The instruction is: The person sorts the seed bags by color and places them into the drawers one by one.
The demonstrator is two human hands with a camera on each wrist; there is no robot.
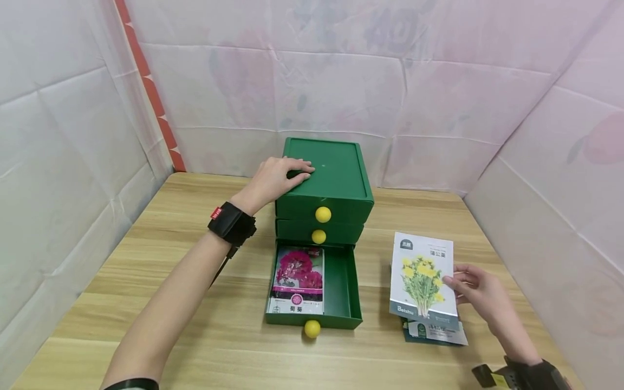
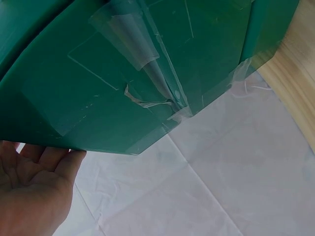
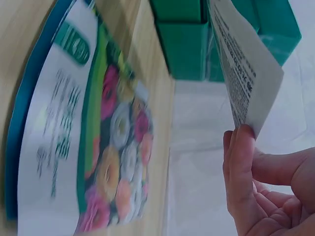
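Steadying a green cabinet (image 1: 325, 179), the left hand (image 1: 275, 179) lies flat-fingered on its top.
Its bottom drawer (image 1: 347, 292) stands open, holding a red-flower packet (image 1: 298, 280); rightward, the right hand (image 1: 475, 290) pinches a yellow-flower packet (image 1: 423, 276) above another packet (image 1: 436, 333) on the table (image 1: 205, 336).

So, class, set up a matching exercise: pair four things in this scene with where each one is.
Things:
1. left hand
2. red-flower seed packet
3. yellow-flower seed packet
4. bottom drawer

Places:
a. pinched by the right hand
b. resting on top of the green drawer chest
c. pulled out, open
d. lying inside the open drawer

Pairs: 1-b, 2-d, 3-a, 4-c
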